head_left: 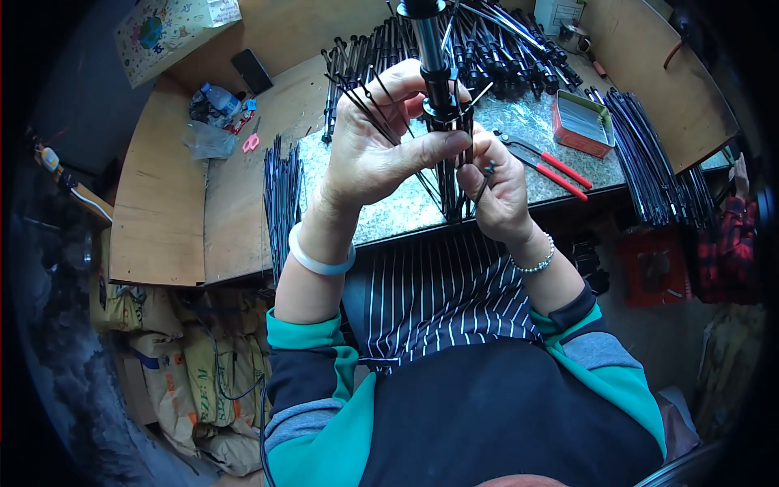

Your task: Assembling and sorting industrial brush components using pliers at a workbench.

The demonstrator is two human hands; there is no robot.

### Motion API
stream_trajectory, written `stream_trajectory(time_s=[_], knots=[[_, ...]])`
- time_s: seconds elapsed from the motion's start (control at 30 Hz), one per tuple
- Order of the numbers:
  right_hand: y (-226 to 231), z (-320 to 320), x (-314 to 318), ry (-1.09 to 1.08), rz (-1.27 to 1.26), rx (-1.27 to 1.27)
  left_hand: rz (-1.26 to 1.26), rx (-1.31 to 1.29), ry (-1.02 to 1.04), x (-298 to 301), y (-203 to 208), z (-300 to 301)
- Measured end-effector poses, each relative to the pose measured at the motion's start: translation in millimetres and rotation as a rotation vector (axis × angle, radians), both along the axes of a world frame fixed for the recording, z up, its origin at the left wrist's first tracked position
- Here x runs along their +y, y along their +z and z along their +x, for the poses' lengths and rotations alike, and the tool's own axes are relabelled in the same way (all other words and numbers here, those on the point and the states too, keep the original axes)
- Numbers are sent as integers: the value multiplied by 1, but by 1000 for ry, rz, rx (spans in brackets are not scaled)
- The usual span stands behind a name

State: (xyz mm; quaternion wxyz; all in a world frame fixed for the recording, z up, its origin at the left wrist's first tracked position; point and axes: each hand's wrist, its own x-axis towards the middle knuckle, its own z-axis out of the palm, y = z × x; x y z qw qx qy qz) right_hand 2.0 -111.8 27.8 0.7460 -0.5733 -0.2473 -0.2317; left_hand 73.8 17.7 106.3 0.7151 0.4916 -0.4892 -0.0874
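Note:
An umbrella frame [433, 49] with a black and silver shaft stands roughly upright in front of me, its thin black ribs spreading round the lower part. My left hand [385, 150] is closed round it from the left, thumb pressed against the ribs and several rib ends sticking out past the fingers. To the right and a little lower, my right hand [501, 191] pinches a thin black rib of the same frame. Fingers and ribs partly hide the joint where they meet. Red-handled pliers [552, 166] lie on the speckled worktop [389, 213] beside my right hand.
A heap of black umbrella frames [511, 53] covers the back of the table. Bundles of black ribs hang over the front edge at left [281, 191] and right [649, 158]. A red tin [586, 144], pink scissors [251, 144], a phone [252, 71] and a bottle [221, 99] lie around.

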Motion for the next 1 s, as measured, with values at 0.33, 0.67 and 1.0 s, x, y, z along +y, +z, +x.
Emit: stream_trajectory(time_s=[0.33,0.67,1.0], knots=[[1,5,7,-209,23,-39,51,-133,302,-6,-5,-20],[2,1,9,-227,-16,41,-5,-76,284,-3,-9,-25],[4,5,7,-240,-47,39,-76,-29,297,-12,-14,-29]])
